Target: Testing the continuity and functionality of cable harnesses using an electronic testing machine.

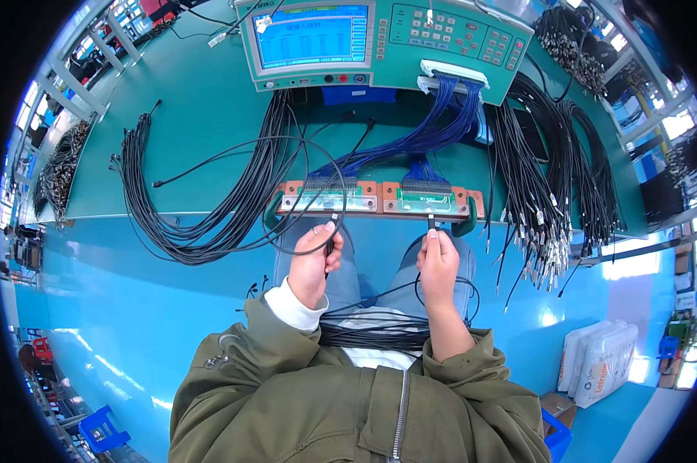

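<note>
My left hand (311, 262) is closed around the end of a black cable, its plug (334, 218) pointing at the left half of a test fixture (381, 202). Between the thumb and fingers of my right hand (439, 261), another black cable plug (432, 222) meets the front edge of the fixture's right half. Whether either plug is fully seated, I cannot tell. The fixture has an orange-brown base, two green boards under clear plates, and blue wire bundles (410, 143) running up to a green tester (449, 35). Coiled black cables (372, 333) lie across my lap.
A thick bundle of black cables (144, 197) droops over the table's front edge at left. More cables with silvery ends (545, 231) hang over it at right. The tester's lit screen (311, 37) stands at the back. White packages (607, 363) sit on the blue floor.
</note>
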Demonstrator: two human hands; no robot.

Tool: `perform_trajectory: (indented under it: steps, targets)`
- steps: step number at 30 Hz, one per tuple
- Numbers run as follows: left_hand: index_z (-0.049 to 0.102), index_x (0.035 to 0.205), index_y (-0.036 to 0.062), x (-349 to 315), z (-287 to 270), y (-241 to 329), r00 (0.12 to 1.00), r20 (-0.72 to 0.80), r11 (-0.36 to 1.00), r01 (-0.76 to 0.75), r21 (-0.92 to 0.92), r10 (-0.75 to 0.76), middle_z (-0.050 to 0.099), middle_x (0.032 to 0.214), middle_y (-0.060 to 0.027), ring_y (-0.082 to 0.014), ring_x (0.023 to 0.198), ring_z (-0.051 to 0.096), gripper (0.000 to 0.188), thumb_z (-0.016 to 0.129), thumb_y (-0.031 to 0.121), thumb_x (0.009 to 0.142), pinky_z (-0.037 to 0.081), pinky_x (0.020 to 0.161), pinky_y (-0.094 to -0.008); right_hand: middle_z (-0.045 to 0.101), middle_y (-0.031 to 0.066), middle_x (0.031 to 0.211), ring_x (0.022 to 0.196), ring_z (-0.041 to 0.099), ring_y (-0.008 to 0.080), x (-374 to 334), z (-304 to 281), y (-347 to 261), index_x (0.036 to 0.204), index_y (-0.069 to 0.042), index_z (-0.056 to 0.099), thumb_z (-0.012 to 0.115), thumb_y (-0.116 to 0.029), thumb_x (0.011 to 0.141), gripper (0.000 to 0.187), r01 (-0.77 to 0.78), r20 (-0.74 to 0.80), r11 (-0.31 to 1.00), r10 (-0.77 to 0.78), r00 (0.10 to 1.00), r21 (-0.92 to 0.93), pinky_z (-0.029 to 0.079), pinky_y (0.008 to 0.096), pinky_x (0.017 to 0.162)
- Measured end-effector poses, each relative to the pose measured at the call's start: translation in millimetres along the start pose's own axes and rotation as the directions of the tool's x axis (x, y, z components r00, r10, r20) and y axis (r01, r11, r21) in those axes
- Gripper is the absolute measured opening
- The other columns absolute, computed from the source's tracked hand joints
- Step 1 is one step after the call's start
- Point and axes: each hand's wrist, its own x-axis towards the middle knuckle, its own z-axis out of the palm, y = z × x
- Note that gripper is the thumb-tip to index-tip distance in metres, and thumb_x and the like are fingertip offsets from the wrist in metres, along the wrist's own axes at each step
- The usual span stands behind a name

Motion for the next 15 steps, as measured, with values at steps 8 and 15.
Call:
perform_trajectory:
  steps: [8,15]
  targets:
    - [0.052,0.078,0.0044,2,-1,-1,1.000,-0.023,1.000,-0.011,-0.006,0.011,0.049,0.069,-0.0029,-0.0053,0.048,0.035,0.020,0.048,0.021,0.089,0.026,0.040,-0.0181,0.038,-0.0015,0.055,0.046,0.032,0.0047,2,3,6,0.068,-0.009,0.042,0.040,-0.018,0.093,0.026,0.062,0.043,0.998,-0.061,0.997,-0.025,0.027,0.0193,0.041]
    - [0.051,0.079,0.0052,4,4,-1,1.000,-0.021,1.000,-0.007,0.009,0.008,0.048,0.071,-0.0035,-0.0054,0.049,0.034,0.020,0.043,0.019,0.092,0.026,0.041,-0.0182,0.039,-0.0012,0.056,0.047,0.034,0.0056,4,2,3,0.069,-0.008,0.042,0.039,-0.018,0.093,0.026,0.110,0.013,0.989,-0.109,0.994,-0.102,0.030,0.0199,0.043]
